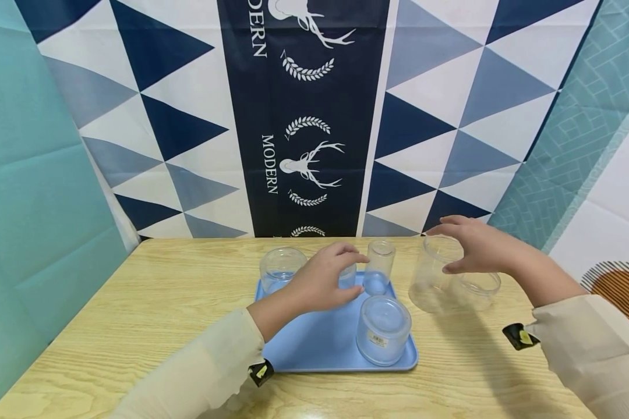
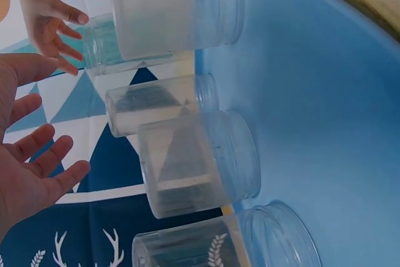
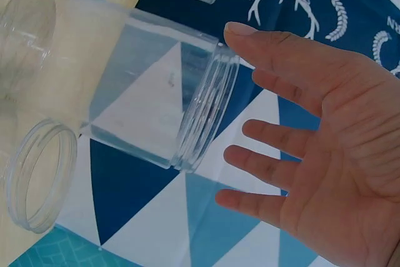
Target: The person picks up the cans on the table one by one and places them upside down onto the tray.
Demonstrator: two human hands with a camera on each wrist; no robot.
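Note:
My left hand (image 1: 325,279) hovers over the blue tray (image 1: 320,343), fingers spread and holding nothing. Behind it, partly hidden, is a clear jar (image 2: 194,164). A slim clear jar (image 1: 380,267) stands upside down near its fingertips. My right hand (image 1: 479,247) is at the mouth of a tall clear jar (image 1: 428,279) on the wooden table, right of the tray. In the right wrist view its thumb tip lies right at the threaded rim (image 3: 206,110), while the other fingers (image 3: 262,157) are straight and apart from it.
A wide jar with a label (image 1: 384,331) stands upside down at the tray's front right corner. Another clear jar (image 1: 283,267) is at its back left. A shorter open jar (image 1: 479,288) sits on the table (image 1: 188,302) beside the tall one. Patterned cloth (image 1: 304,116) hangs behind.

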